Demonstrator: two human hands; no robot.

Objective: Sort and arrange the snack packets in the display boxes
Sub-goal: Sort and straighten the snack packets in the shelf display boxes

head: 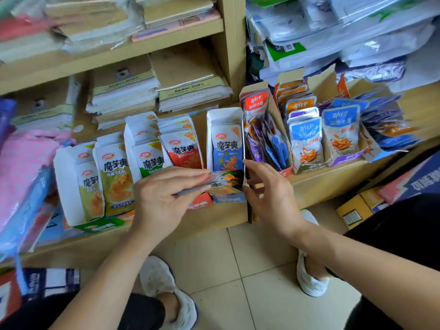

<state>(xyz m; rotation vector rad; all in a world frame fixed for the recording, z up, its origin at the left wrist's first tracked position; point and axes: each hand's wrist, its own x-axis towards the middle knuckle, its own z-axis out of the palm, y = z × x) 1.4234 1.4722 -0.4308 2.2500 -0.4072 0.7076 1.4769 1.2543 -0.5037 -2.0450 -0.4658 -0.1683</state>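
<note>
Left hand [164, 196] pinching stack of colourful foil snack packets [223, 185], in front of white cardboard display box [223, 114], right hand [269, 196] relaxed at box's right front corner.

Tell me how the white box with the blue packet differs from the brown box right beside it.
The white box holds its packets upright, facing front; the brown box holds mixed packets, jumbled and tilted. The brown box reaches higher in the picture. Both stand open-topped on the shelf.

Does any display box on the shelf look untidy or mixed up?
Yes. The narrow box holds purple, blue and orange packets jumbled and tilted, while the box to its right holds neat upright rows.
</note>
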